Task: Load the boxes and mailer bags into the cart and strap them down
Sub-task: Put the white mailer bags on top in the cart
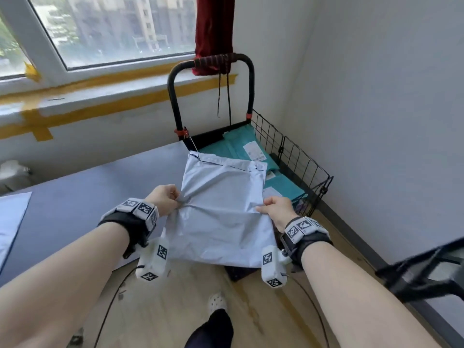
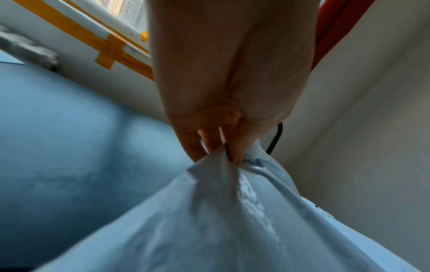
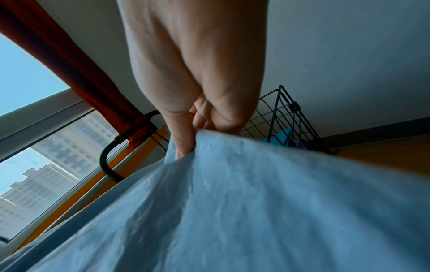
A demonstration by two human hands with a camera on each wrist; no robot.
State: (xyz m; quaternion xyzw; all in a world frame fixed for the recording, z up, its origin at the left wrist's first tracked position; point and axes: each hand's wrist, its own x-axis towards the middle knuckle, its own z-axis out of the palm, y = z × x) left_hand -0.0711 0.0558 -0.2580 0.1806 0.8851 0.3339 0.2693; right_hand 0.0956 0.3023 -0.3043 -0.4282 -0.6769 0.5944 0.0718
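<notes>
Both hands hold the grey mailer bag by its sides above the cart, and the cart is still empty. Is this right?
Not quite. The cart is not empty: the head view shows teal bags already inside. The left hand and right hand do hold the grey mailer bag by its sides.

Blue-grey bench [image 1: 88, 187] under the window carries a pale sheet-like item [image 1: 11, 222] at its left edge, and beside it on the wood floor [image 1: 175, 310] stands a wire cart [image 1: 296, 156] w/ teal mailer bags [image 1: 236, 149] flat inside.
</notes>
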